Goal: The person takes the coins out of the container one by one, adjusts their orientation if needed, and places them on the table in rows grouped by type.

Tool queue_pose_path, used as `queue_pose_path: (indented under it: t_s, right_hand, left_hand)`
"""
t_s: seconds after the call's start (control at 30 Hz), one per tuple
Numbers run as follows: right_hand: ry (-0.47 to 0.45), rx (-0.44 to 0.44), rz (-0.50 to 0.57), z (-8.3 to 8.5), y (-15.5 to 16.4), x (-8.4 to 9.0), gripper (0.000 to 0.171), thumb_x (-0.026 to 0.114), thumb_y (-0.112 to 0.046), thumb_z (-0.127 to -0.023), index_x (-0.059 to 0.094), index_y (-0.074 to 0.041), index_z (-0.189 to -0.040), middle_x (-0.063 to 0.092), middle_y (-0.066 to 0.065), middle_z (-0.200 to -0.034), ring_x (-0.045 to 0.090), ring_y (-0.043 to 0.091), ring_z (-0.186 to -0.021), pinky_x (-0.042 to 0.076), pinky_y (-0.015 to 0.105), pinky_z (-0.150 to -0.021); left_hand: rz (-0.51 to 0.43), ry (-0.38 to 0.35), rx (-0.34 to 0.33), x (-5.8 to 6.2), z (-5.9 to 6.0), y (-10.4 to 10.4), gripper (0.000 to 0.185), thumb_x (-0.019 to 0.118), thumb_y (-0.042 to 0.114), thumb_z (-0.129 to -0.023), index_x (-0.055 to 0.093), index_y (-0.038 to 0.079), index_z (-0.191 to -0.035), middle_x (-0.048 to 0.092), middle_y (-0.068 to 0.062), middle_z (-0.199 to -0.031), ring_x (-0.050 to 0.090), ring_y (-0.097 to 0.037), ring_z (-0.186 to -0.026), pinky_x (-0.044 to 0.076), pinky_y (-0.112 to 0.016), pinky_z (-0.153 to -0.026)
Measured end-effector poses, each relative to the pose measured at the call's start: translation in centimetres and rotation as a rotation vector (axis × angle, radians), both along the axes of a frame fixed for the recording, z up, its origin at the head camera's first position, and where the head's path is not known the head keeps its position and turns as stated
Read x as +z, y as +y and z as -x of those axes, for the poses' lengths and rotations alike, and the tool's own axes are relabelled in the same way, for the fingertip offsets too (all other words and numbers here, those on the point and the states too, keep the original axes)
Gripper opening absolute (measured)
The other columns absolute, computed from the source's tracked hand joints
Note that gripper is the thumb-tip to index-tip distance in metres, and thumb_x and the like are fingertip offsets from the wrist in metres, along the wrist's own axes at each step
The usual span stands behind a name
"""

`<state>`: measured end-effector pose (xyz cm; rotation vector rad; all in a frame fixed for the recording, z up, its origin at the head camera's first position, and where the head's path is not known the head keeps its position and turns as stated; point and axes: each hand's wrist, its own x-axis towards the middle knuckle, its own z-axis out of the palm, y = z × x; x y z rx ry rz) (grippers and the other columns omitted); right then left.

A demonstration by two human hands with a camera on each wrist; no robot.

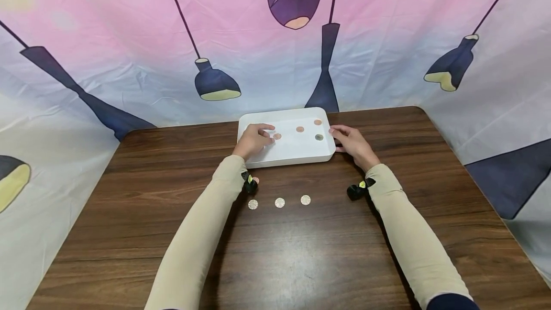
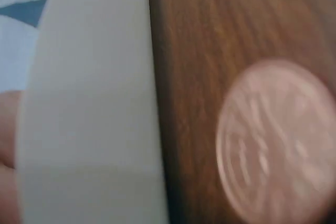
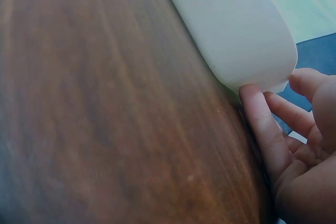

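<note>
The white tray (image 1: 287, 156) sits at the far middle of the worktop (image 1: 172, 233), long axis left to right. The left hand (image 1: 254, 140) rests loosely over its left rim – nearest the coin (image 1: 277, 136) inside – while the right hand (image 1: 354, 143), fingers relaxed, touches the right end.

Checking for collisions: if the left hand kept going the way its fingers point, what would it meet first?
The left hand points over the tray toward the right. First in line looks to be the nearest coin, just off the fingertips; depth is hard to judge.
</note>
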<state>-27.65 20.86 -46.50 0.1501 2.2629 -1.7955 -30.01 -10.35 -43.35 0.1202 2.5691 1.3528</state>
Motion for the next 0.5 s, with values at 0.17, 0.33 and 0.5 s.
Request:
queue_pose_path:
  t_s: [0.17, 0.33, 0.5]
  right_hand:
    - [-0.005, 0.002, 0.012, 0.0, -0.1, -0.3, 0.054, 0.054, -0.036, -0.112, 0.048, -0.009, -0.158, 0.052, 0.016, -0.151, 0.058, 0.029, -0.128, 0.057, 0.018, -0.080]
    - [0.009, -0.001, 0.026, 0.0, 0.0, -0.2, 0.053, 0.054, -0.035, -0.112, 0.048, -0.008, -0.158, 0.052, 0.018, -0.152, 0.057, 0.031, -0.130, 0.056, 0.017, -0.078]
    - [0.003, 0.010, 0.035, 0.2, 0.3, -0.2, 0.055, 0.053, -0.035, -0.112, 0.045, -0.009, -0.160, 0.050, 0.018, -0.155, 0.054, 0.033, -0.134, 0.056, 0.016, -0.078]
  left_hand:
    - [0.024, 0.001, 0.006, -0.9, 1.0, 0.2, 0.037, 0.079, 0.015, -0.096, 0.073, 0.010, -0.132, 0.058, -0.003, -0.095, 0.049, -0.017, -0.083, 0.042, -0.029, -0.078]
    - [0.109, 0.053, -0.028, -1.0, 1.3, 0.3, 0.034, 0.076, 0.027, -0.100, 0.074, 0.013, -0.131, 0.062, -0.005, -0.095, 0.053, -0.022, -0.087, 0.042, -0.036, -0.085]
    - [0.159, 0.065, -0.017, -0.8, 1.5, 0.7, 0.030, 0.073, 0.032, -0.102, 0.076, 0.017, -0.128, 0.067, -0.008, -0.100, 0.057, -0.024, -0.088, 0.044, -0.039, -0.083]
